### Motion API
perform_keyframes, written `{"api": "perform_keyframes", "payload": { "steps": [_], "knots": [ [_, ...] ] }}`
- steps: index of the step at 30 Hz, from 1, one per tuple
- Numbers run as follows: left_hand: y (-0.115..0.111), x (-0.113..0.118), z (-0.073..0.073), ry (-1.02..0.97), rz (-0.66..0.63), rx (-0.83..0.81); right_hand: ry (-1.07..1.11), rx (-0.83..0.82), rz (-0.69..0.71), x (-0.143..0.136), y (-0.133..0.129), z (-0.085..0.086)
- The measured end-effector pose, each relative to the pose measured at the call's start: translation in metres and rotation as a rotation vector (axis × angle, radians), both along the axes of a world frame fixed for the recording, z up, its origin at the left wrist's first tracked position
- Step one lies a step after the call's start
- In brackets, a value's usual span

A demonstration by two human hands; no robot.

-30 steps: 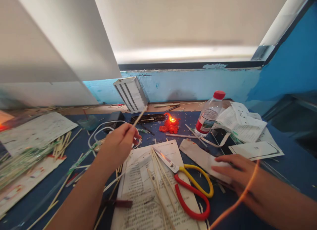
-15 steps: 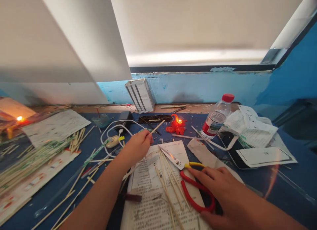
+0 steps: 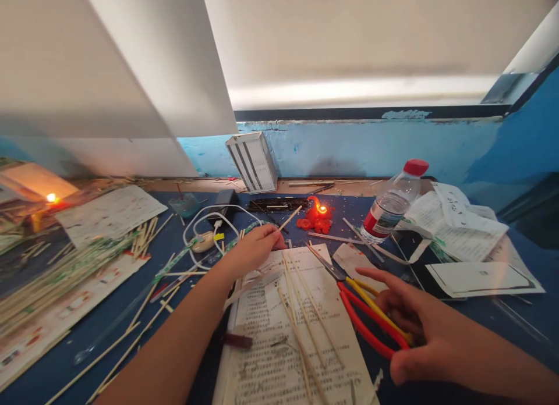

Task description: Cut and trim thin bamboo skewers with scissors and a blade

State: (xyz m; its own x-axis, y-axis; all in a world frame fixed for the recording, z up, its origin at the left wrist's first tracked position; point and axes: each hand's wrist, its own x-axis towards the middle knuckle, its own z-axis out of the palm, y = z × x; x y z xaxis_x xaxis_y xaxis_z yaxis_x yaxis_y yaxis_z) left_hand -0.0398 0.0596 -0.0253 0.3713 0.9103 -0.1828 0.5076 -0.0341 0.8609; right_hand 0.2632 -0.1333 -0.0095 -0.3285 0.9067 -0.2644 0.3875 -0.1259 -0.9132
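Observation:
My left hand (image 3: 262, 246) is closed in a pinch on a thin pale stick (image 3: 292, 216), whose free end points up and right toward the lit red candle (image 3: 322, 210) in a mass of red wax. My right hand (image 3: 408, 315) is at the handles of the red-and-yellow scissors (image 3: 371, 312). Its middle fingers curl at the yellow handle, the index finger stretches over it, and the thumb is near the red loop. The scissor blades point up and left over printed sheets (image 3: 262, 358). Several thin sticks (image 3: 301, 318) lie on these sheets between my hands.
A water bottle (image 3: 386, 204) stands right of the flame, beside crumpled papers (image 3: 458, 213) and a dark phone-like slab (image 3: 419, 259). A white box (image 3: 253, 160) leans near the wall. Leftward lie a white cable (image 3: 192, 224), bundled sticks (image 3: 65, 283) and a second flame (image 3: 52, 198).
The scissors have moved right and turned, now showing more edge-on. My right hand has shifted right, its index finger lifted. The left hand keeps its stick; the view has shifted slightly.

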Motion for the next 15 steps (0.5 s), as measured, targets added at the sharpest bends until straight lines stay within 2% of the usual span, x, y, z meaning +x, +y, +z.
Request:
{"api": "perform_keyframes", "payload": {
  "steps": [3,6,7,11,15],
  "knots": [
    [0.003,-0.003,0.005,-0.121,0.016,0.001,0.170,-0.138,-0.103,-0.002,0.001,0.000],
    [-0.002,-0.006,0.019,-0.233,0.043,0.055,0.244,-0.174,-0.112,-0.010,0.004,-0.001],
    [-0.006,-0.006,0.026,-0.271,0.048,0.077,0.173,-0.136,-0.108,-0.013,0.005,-0.001],
    [-0.019,-0.006,0.046,-0.389,0.063,0.143,-0.349,0.106,-0.046,-0.027,0.007,-0.003],
    [-0.028,-0.004,0.050,-0.475,0.083,0.147,-0.493,0.191,0.047,-0.036,0.008,0.000]
  ]
}}
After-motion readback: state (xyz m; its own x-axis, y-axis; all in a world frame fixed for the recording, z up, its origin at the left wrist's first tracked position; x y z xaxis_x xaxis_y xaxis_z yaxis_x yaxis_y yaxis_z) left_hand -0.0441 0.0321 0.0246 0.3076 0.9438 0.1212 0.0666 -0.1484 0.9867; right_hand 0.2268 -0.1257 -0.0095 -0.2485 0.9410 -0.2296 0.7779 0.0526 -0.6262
